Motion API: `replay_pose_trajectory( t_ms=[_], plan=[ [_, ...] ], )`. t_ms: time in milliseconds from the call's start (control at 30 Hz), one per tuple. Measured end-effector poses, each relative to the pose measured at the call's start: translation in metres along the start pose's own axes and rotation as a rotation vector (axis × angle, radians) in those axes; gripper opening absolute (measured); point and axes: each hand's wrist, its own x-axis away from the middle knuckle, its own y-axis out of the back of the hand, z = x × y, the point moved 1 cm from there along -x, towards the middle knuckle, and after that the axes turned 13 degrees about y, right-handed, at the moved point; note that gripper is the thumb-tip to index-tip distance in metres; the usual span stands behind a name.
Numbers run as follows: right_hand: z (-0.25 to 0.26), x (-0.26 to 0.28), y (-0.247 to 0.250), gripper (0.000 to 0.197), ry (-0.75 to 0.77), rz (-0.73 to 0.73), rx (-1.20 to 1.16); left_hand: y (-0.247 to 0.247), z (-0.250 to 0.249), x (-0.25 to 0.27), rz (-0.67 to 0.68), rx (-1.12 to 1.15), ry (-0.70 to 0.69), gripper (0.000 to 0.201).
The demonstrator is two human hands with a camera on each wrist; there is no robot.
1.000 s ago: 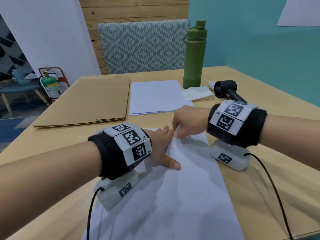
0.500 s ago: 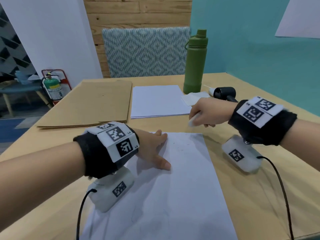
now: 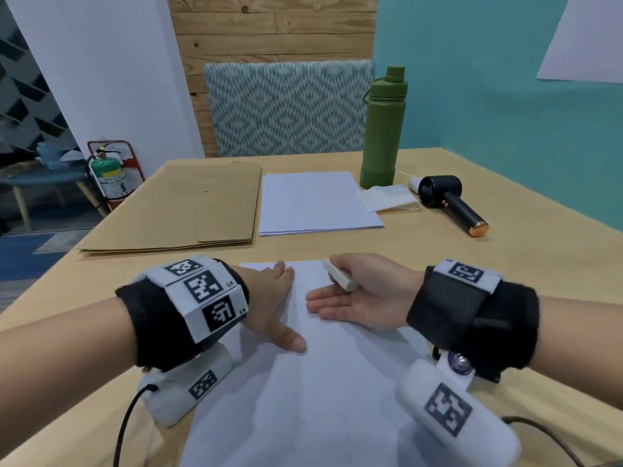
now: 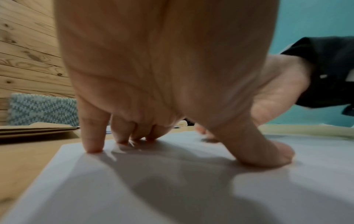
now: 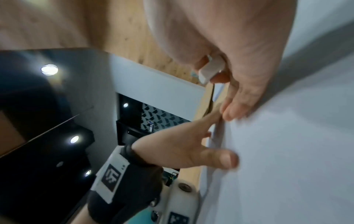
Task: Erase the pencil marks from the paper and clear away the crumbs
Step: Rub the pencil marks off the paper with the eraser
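Note:
A white sheet of paper [image 3: 303, 399] lies on the wooden table [image 3: 505, 281] in front of me, with only faint pencil traces near its lower part. My left hand [image 3: 269, 305] presses flat on the sheet's upper left, fingers spread; the left wrist view shows its fingertips [image 4: 93, 145] and thumb on the paper [image 4: 153, 189]. My right hand [image 3: 354, 294] rests on its outer edge on the upper right of the sheet, palm turned left. Its thumb and forefinger pinch a white eraser [image 3: 340, 279], also seen as the eraser [image 5: 209, 71], while the lower fingers [image 5: 231, 112] lie straight against the paper [image 5: 287, 151].
Behind the sheet lie a stack of white paper [image 3: 313, 203] and brown envelopes [image 3: 188, 210]. A green bottle [image 3: 382, 129], a folded cloth [image 3: 387, 202] and a black hand-held blower [image 3: 451, 203] stand at the back right. A patterned chair [image 3: 286, 106] faces the far edge.
My right hand left the top edge, lifted off to the right with the eraser, then came back down on its side onto the sheet. The left hand stayed pressed on the paper.

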Motion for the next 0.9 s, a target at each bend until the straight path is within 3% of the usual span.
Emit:
replay_pose_trajectory(
  t_ms=[167,233,333,433,500,567,667,733,800,900],
  plan=[
    [0.014,-0.013,0.036,0.036,0.290,-0.453,-0.064,0.001,-0.001,0.005,-0.029,0.015,-0.012,0.115],
    [0.024,-0.011,0.046,0.042,0.329,-0.537,-0.043,0.000,-0.002,0.007,-0.030,0.013,-0.010,0.114],
    [0.024,0.001,0.027,0.042,0.266,-0.332,-0.143,-0.001,-0.001,0.008,-0.034,0.021,0.002,0.113],
    [0.006,0.004,-0.003,0.047,0.039,-0.045,-0.108,-0.002,-0.001,0.007,-0.026,0.019,0.010,0.114],
    [-0.003,-0.001,-0.012,0.050,-0.037,0.039,-0.048,-0.002,-0.001,0.007,-0.027,0.020,0.005,0.114],
    [-0.002,-0.014,-0.002,0.046,0.002,-0.059,-0.059,-0.002,0.000,0.009,-0.040,0.026,-0.003,0.113],
    [0.014,-0.035,0.033,0.040,0.201,-0.433,-0.071,-0.002,0.000,0.010,-0.046,0.038,-0.011,0.112],
    [0.026,-0.036,0.051,0.044,0.298,-0.564,-0.058,-0.002,0.000,0.010,-0.043,0.037,-0.015,0.112],
    [0.030,-0.028,0.052,0.044,0.326,-0.547,-0.093,-0.002,0.001,0.010,-0.041,0.035,-0.015,0.112],
    [0.017,-0.013,0.021,0.037,0.145,-0.238,-0.111,-0.003,0.000,0.009,-0.045,0.036,-0.013,0.113]
  ],
)
